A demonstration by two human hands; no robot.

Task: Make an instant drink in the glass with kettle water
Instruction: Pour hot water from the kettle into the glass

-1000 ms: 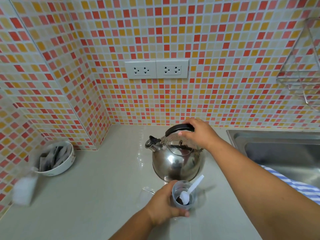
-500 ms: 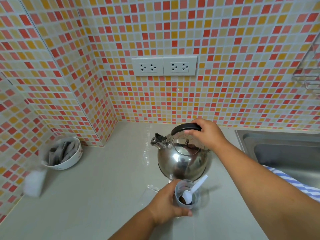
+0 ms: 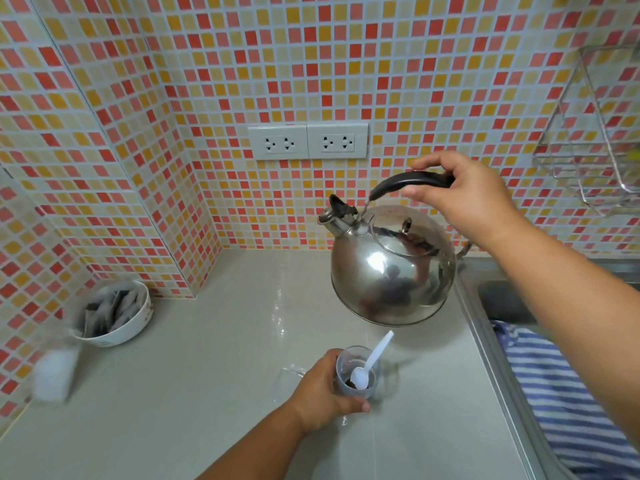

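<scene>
A shiny steel kettle [image 3: 391, 271] hangs in the air above the counter, tilted a little with its spout toward the left. My right hand [image 3: 467, 199] is shut on its black handle. Below and in front of it a small clear glass [image 3: 356, 375] stands on the counter, with dark powder at the bottom and a white plastic spoon [image 3: 372, 358] leaning in it. My left hand [image 3: 322, 393] is wrapped around the glass from the left.
A white bowl [image 3: 117, 327] with grey sachets sits at the left by the tiled corner, and a blurred white object [image 3: 52, 372] lies nearer the left edge. A steel sink [image 3: 485, 306] with a striped cloth [image 3: 561, 393] is on the right. A wire rack [image 3: 595, 133] hangs on the wall.
My right hand has lifted the kettle off the counter and it now hangs above the glass level. My left hand stays on the glass.
</scene>
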